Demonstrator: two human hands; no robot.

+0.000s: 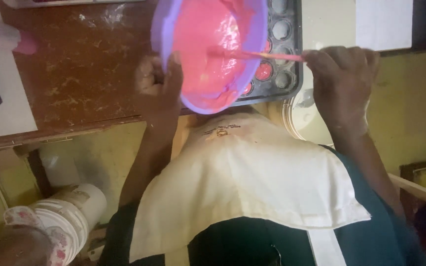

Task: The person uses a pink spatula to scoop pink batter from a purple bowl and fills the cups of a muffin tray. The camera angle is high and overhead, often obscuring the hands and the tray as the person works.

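Brown table (82,64): one bowl (213,49), one tray (292,59).

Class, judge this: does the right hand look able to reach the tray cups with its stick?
Probably yes: the right hand holds the stick just above the tray, though the tilted purple bowl covers most cups.

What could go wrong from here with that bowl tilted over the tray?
1. The left hand tips the purple bowl steeply; pink batter may slop over the rim, missing the muffin tray.
2. The tray sits at the table edge; drips could land on the white apron.
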